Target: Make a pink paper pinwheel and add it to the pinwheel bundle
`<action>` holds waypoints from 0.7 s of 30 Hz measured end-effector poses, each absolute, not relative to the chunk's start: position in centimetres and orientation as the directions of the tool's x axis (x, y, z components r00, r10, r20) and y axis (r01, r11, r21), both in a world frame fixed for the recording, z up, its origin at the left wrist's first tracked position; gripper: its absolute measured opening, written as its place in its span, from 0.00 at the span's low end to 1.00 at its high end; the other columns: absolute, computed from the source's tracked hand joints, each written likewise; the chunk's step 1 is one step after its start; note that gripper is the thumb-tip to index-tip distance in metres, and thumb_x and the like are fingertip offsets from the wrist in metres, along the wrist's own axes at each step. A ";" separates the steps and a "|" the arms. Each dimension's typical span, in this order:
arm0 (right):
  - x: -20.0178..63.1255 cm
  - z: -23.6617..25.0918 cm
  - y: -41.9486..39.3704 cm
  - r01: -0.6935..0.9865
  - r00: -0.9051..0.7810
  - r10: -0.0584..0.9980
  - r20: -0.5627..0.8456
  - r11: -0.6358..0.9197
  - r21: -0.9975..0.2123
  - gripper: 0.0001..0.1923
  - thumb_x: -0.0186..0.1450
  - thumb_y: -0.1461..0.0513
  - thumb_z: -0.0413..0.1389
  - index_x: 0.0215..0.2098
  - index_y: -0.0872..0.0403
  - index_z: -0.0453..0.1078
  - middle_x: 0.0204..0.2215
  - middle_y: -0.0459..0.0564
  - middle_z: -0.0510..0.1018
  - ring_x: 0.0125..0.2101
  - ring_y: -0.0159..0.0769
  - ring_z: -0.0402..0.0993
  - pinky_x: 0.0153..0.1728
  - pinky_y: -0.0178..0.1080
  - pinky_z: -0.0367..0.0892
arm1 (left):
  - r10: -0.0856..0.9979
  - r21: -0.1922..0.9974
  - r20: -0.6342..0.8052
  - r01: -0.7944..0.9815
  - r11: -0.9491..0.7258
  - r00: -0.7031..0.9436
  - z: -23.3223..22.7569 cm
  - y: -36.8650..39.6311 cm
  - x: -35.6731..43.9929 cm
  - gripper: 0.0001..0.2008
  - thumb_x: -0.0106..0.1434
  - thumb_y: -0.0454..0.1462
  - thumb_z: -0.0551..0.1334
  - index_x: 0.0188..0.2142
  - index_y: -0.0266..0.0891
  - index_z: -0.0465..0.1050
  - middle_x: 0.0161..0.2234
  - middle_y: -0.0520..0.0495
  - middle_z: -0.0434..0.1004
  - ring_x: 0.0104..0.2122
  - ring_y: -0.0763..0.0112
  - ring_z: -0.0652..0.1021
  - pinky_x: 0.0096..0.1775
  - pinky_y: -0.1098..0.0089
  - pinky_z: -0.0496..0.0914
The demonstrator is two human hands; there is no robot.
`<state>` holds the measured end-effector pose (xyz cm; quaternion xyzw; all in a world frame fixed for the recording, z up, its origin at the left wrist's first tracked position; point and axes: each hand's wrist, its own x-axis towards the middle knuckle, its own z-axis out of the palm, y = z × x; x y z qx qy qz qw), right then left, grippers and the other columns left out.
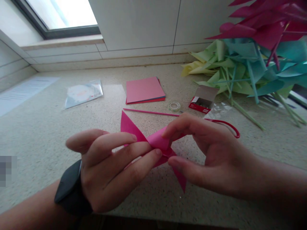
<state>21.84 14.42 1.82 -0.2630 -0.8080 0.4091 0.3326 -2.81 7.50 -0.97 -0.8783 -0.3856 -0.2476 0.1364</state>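
Both hands, your left hand and right hand, pinched fingers shut on the pink paper pinwheel mid-fold; next probably needed pinning its centre.

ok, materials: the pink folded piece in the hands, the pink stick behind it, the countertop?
Pink folded piece: thin matte paper, judging by crisp creases and pointed flaps. Pink stick: probably a plastic straw or rolled paper; too thin to tell. Countertop: speckled beige stone or composite, with a dull sheen.
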 end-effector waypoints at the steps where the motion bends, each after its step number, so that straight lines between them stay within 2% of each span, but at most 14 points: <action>1: 21.9 1.7 14.4 0.160 -0.641 0.694 0.327 0.538 -0.828 0.15 0.57 0.64 0.67 0.42 0.51 0.72 0.38 0.46 0.80 0.39 0.36 0.77 0.42 0.37 0.74 | 0.580 -0.076 0.568 0.738 -0.670 0.584 -0.8 7.6 -2.7 0.20 0.71 0.33 0.55 0.60 0.50 0.69 0.49 0.56 0.82 0.45 0.66 0.79 0.43 0.62 0.70; 3: 21.9 1.4 14.4 0.169 -0.641 0.686 0.344 0.564 -0.808 0.17 0.56 0.64 0.68 0.43 0.51 0.72 0.39 0.46 0.79 0.40 0.37 0.77 0.43 0.39 0.73 | 0.519 -0.126 0.609 0.719 -0.684 0.600 -0.3 7.8 -2.5 0.17 0.70 0.32 0.57 0.56 0.44 0.73 0.47 0.54 0.83 0.43 0.66 0.80 0.42 0.63 0.70; 7: 21.7 0.9 14.3 0.178 -0.618 0.688 0.381 0.594 -0.785 0.15 0.57 0.66 0.65 0.41 0.50 0.72 0.39 0.46 0.79 0.41 0.39 0.77 0.42 0.42 0.73 | 0.511 -0.141 0.571 0.690 -0.710 0.642 0.2 8.2 -2.4 0.16 0.68 0.30 0.60 0.54 0.40 0.74 0.47 0.54 0.84 0.43 0.66 0.79 0.43 0.63 0.68; 13: 21.2 0.6 14.2 0.216 -0.560 0.715 0.419 0.615 -0.759 0.14 0.56 0.70 0.62 0.39 0.50 0.71 0.37 0.45 0.80 0.39 0.39 0.77 0.40 0.42 0.72 | 0.550 -0.144 0.607 0.760 -0.634 0.574 0.0 8.5 -2.0 0.19 0.63 0.33 0.68 0.53 0.47 0.72 0.43 0.58 0.85 0.44 0.62 0.77 0.39 0.59 0.63; 17: 21.0 0.6 14.2 0.242 -0.533 0.715 0.452 0.641 -0.728 0.15 0.55 0.71 0.61 0.39 0.49 0.71 0.36 0.45 0.79 0.37 0.39 0.76 0.39 0.44 0.70 | 0.564 -0.082 0.665 0.798 -0.597 0.490 0.2 8.8 -1.0 0.14 0.63 0.38 0.68 0.48 0.49 0.73 0.35 0.59 0.85 0.41 0.61 0.77 0.39 0.57 0.60; 21: 21.1 0.7 14.2 0.299 -0.509 0.692 0.511 0.700 -0.649 0.16 0.55 0.71 0.62 0.40 0.49 0.72 0.36 0.45 0.78 0.38 0.40 0.74 0.41 0.46 0.68 | 0.601 0.018 0.700 0.832 -0.554 0.385 0.2 8.9 -0.1 0.08 0.64 0.40 0.66 0.43 0.52 0.72 0.33 0.59 0.84 0.38 0.61 0.77 0.41 0.56 0.58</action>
